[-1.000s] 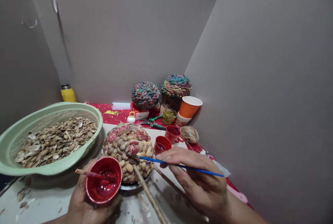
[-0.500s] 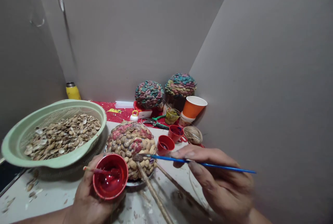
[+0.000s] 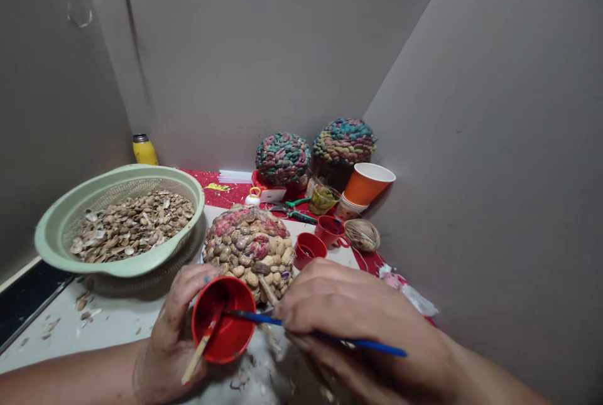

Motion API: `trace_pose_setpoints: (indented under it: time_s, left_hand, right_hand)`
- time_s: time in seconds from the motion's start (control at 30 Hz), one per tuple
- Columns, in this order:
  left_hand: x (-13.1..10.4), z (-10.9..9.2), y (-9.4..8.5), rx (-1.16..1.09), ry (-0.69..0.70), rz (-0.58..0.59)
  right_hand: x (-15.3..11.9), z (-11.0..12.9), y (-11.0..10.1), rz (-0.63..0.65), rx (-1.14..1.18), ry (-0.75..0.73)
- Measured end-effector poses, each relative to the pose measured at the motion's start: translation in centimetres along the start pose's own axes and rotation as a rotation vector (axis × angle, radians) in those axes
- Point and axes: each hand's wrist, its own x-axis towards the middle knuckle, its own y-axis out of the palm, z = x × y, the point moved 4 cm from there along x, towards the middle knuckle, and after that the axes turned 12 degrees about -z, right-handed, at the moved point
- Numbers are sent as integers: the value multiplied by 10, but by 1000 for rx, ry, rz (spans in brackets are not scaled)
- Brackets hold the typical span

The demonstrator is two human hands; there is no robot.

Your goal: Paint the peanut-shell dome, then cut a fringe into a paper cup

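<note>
Fingers of our right hand [image 3: 365, 317] pinch a slim blue paintbrush [image 3: 264, 319], tip inside the round red plastic cup [image 3: 238, 333] our left hand [image 3: 172, 336] clasps, a red-smeared wooden stick [image 3: 200, 355] leaning in it; just behind sits our peanut-shell dome [image 3: 249, 248], patched pink, with a pale green plastic colander [image 3: 47, 242] to its left.

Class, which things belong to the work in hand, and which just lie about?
Apparently in the work:
blue brush (right hand)
red cup (left hand)
cream stick
partly red dome

Probably lying about:
yellow bottle
orange cup
twine ball
</note>
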Motion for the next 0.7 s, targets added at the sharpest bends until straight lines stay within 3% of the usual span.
trace_pose_setpoints:
  time_s: [0.2,0.37,0.53,0.7]
  left_hand:
    - [2,-3,0,12,-64,12]
    - [7,-8,0,30,-127,-8]
    - [2,-2,3,74,-214,18]
    - [-1,4,4,39,-413,-67]
  right_hand:
    - [12,0,16,131,-42,-52]
    - [16,-3,17,111,30,-16]
    - [5,-11,-2,-174,68,92]
    - [-23,-30,-26,-559,79,347]
